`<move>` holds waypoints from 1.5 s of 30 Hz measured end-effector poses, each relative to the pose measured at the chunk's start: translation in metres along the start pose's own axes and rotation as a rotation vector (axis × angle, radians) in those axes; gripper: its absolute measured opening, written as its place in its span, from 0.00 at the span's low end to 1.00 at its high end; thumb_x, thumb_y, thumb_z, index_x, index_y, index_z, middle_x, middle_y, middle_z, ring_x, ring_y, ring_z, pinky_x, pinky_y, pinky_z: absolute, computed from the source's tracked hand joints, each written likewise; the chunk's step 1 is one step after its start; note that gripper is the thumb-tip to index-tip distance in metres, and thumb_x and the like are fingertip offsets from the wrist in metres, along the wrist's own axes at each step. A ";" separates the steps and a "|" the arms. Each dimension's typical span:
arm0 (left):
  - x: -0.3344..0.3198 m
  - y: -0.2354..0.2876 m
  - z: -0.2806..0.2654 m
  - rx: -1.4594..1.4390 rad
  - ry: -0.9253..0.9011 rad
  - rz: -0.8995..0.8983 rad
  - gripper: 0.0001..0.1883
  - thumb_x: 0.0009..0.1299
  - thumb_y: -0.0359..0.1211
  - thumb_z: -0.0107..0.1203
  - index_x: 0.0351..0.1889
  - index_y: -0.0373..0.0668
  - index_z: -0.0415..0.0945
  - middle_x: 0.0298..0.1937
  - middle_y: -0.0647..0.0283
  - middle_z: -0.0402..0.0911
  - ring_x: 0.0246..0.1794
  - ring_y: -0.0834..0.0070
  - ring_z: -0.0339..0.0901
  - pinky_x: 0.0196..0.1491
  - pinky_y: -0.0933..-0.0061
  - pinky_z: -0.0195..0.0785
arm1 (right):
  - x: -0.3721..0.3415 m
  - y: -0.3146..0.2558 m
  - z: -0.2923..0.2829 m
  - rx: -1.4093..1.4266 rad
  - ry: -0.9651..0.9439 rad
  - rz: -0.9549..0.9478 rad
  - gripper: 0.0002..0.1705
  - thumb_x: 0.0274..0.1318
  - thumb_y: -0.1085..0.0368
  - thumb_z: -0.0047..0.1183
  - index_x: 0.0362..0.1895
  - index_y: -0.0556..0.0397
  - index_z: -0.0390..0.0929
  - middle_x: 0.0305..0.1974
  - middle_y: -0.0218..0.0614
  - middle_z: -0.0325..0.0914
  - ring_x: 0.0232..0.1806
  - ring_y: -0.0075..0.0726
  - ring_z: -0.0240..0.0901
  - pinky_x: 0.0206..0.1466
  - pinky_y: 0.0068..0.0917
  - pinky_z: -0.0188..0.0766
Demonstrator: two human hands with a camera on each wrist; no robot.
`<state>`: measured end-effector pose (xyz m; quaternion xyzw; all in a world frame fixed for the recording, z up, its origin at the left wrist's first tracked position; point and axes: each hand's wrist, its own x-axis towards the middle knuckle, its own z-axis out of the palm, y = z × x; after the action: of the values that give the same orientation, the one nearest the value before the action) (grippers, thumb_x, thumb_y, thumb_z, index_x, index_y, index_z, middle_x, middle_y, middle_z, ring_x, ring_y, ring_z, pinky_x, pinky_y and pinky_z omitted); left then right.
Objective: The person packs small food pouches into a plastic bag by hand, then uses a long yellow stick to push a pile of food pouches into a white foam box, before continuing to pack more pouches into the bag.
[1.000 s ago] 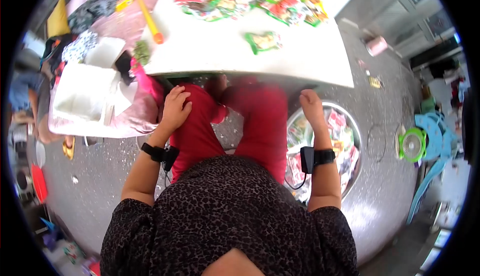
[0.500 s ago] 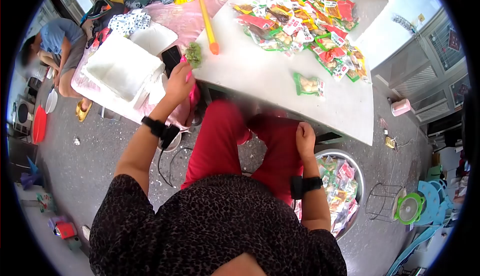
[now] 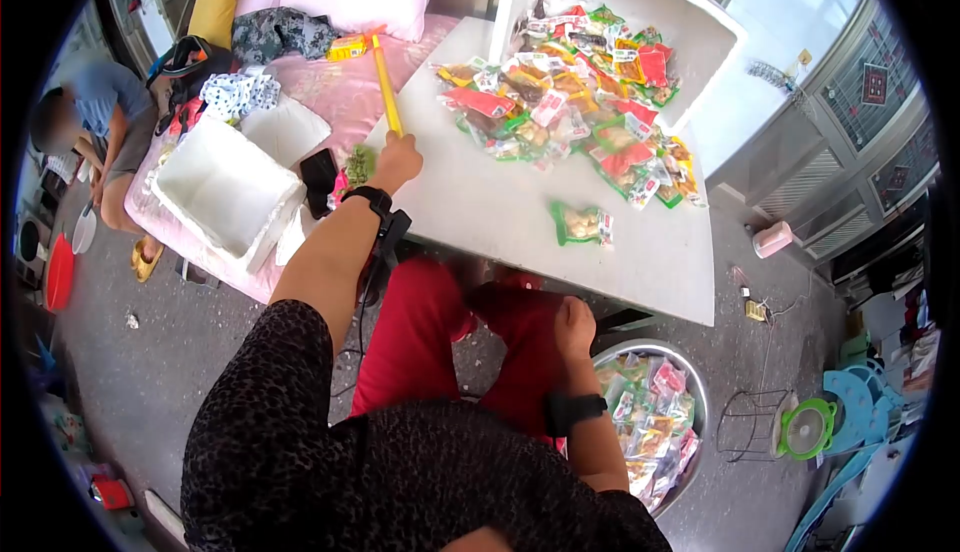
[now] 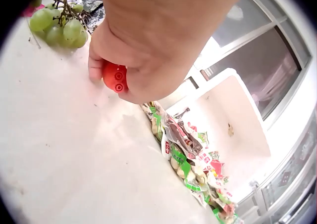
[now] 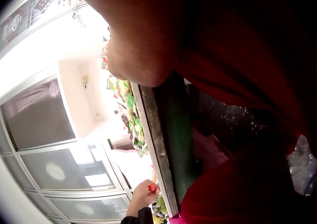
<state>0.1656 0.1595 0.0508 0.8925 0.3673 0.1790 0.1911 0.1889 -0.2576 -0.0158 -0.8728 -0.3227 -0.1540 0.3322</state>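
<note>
My left hand (image 3: 398, 164) grips the orange end of a long yellow stick (image 3: 386, 87) at the table's left side. In the left wrist view the stick's red-orange tip (image 4: 115, 77), marked with small rings, pokes out of the fist. Green grapes (image 4: 62, 28) lie close to that hand. On my thigh rests my right hand (image 3: 574, 327), its fingers loosely curled with nothing seen in them. A single snack packet (image 3: 582, 224) lies near the table's front edge. Behind it, a heap of snack packets (image 3: 545, 112) spills from a tipped white foam box (image 3: 700, 47).
A metal basin (image 3: 703, 392) of packets stands on the floor to the right. Left of the table, an open foam box (image 3: 215, 187) and a black phone (image 3: 319, 174) lie on a pink-covered bed (image 3: 350, 57). Another person (image 3: 100, 102) sits at far left.
My left hand has risen from my thigh, passed over the phone and grapes, and taken hold of the yellow stick's orange end. The right hand stays at my thigh.
</note>
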 end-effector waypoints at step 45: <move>-0.217 -0.001 0.002 0.067 -0.114 0.514 0.13 0.51 0.38 0.48 0.33 0.45 0.72 0.42 0.61 0.71 0.50 0.65 0.62 0.51 0.61 0.53 | 0.110 -0.063 -0.069 0.586 -0.396 0.390 0.32 0.46 0.68 0.45 0.57 0.52 0.49 0.23 0.34 0.67 0.15 0.25 0.64 0.14 0.21 0.60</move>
<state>0.0215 0.0025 0.0099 0.9709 0.1229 0.1588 0.1303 0.2256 -0.2180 0.1184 -0.7989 -0.2390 0.1815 0.5213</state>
